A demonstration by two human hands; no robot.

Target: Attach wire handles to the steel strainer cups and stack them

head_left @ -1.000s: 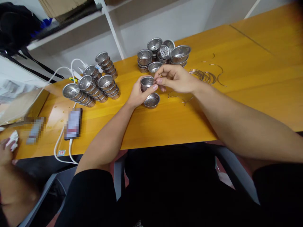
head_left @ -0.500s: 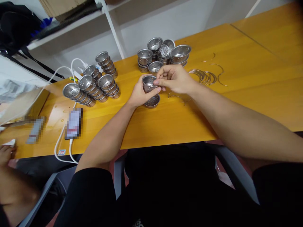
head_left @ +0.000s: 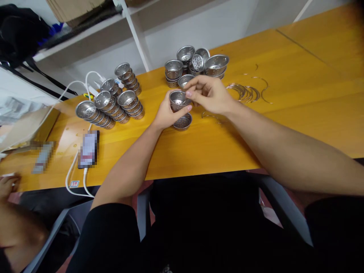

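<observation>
My left hand (head_left: 167, 113) is closed round a small perforated metal strainer basket (head_left: 175, 97), thumb along its near side, mouth tilted up. At the basket's right rim, my right hand (head_left: 206, 93) is pinched. A thin wire (head_left: 184, 101) shows faintly by its fingertips, over the basket's mouth; most of it is hidden. Another strainer basket (head_left: 182, 122) stands on the table directly below the held one. Just right of it lie a couple of loose curved wires (head_left: 209, 115). A larger heap of curved wires (head_left: 245, 92) lies beyond my right wrist.
Stacked strainer baskets (head_left: 127, 99) stand at the left, and another group of baskets (head_left: 216, 65) at the back. A phone (head_left: 88, 149) with a white cable lies on the table (head_left: 199, 155). At far left are a cardboard box (head_left: 25, 125) and another person's hand (head_left: 8, 185).
My right hand has shifted slightly left and turned at the basket's rim, its fingers now higher over the mouth. The held basket has moved slightly left in my left hand.
</observation>
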